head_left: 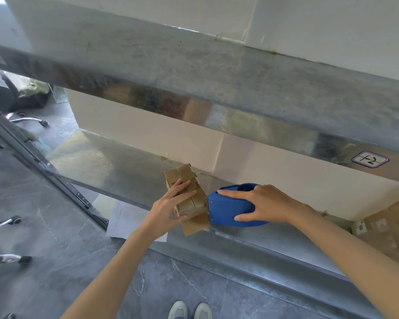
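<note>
A small brown cardboard box (187, 180) sits on the lower metal shelf (129, 171), with one loose flap hanging over the shelf's front edge. My left hand (171, 208) grips the box, fingers across its top and thumb on its near side. My right hand (263, 203) holds a blue tape dispenser (226, 210), whose front end is pressed against the box's right side.
An upper metal shelf (217, 72) runs overhead, with a handwritten label (370, 159) on its front. More cardboard boxes (387, 226) lie on the lower shelf at the right. A sheet of paper (129, 219) lies below. Office chair legs (5, 224) stand left. My shoes (189, 310) are on grey tiles.
</note>
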### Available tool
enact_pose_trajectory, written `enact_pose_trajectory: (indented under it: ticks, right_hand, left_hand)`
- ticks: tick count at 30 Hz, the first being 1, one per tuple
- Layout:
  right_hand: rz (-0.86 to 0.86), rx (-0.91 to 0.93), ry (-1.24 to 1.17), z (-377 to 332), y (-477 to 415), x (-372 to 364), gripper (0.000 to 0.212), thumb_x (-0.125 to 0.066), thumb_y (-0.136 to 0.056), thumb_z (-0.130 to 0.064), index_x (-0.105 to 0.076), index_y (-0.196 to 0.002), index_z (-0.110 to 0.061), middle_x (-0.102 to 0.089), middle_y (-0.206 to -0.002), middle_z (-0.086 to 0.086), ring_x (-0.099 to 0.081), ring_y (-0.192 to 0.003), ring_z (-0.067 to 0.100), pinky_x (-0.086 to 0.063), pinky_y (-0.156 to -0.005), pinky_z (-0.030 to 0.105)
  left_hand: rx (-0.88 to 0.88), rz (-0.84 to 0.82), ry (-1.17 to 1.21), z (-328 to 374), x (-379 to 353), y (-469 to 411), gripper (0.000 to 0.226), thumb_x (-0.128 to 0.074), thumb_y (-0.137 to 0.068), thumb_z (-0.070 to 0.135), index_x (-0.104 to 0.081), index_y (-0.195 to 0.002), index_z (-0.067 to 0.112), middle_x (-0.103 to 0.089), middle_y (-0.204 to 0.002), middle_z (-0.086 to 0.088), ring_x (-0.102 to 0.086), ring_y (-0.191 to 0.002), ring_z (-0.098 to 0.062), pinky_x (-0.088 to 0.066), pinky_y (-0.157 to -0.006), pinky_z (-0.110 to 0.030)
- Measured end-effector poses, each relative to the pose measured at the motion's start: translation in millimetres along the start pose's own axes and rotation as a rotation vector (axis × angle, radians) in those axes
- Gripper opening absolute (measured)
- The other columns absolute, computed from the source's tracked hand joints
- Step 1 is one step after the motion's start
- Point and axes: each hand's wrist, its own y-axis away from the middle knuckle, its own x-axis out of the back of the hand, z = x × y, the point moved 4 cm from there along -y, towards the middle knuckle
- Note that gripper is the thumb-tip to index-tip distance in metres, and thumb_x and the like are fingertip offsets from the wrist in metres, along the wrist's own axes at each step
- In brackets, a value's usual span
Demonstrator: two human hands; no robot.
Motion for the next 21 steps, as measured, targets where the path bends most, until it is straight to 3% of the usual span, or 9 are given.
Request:
enact_pose_trajectory:
  ticks: [9,15,21]
  right_hand:
    - [-0.032,-0.132,0.021,39,17,0,0.072,-0.050,-0.088,-0.065,0.005,-0.135,-0.075,-0.039,-0.061,-0.016,-0.037,-0.060,0.002,-0.027,-0.058,0.016]
    - [0.010,-0.166,0.136,30,3,-8,0.072,-0.044,-0.091,-0.063,0.001,-0.147,-0.060,-0.037,-0.056,-0.010,-0.033,-0.054,0.006,-0.024,-0.056,0.021]
    - [0.021,-0.202,0.211,16,-17,-18,0.074,-0.043,-0.093,-0.061,-0.003,-0.154,-0.048,-0.038,-0.054,-0.005,-0.032,-0.049,0.009,-0.032,-0.058,0.028]
  left_hand:
    - [0.025,-0.023,-0.008,0,1,-2,0.075,-0.078,-0.079,0.003,-0.050,-0.142,0.033,-0.028,-0.157,0.020,-0.009,-0.149,0.001,-0.027,-0.111,-0.024]
    - [0.048,-0.036,0.008,3,2,-1,0.071,-0.077,-0.080,0.002,-0.051,-0.141,0.029,-0.028,-0.157,0.016,-0.008,-0.150,-0.002,-0.029,-0.112,-0.028]
    - [0.063,-0.013,0.020,7,2,-2,0.069,-0.078,-0.079,0.000,-0.054,-0.138,0.027,-0.030,-0.156,0.015,-0.009,-0.150,-0.002,-0.026,-0.115,-0.025]
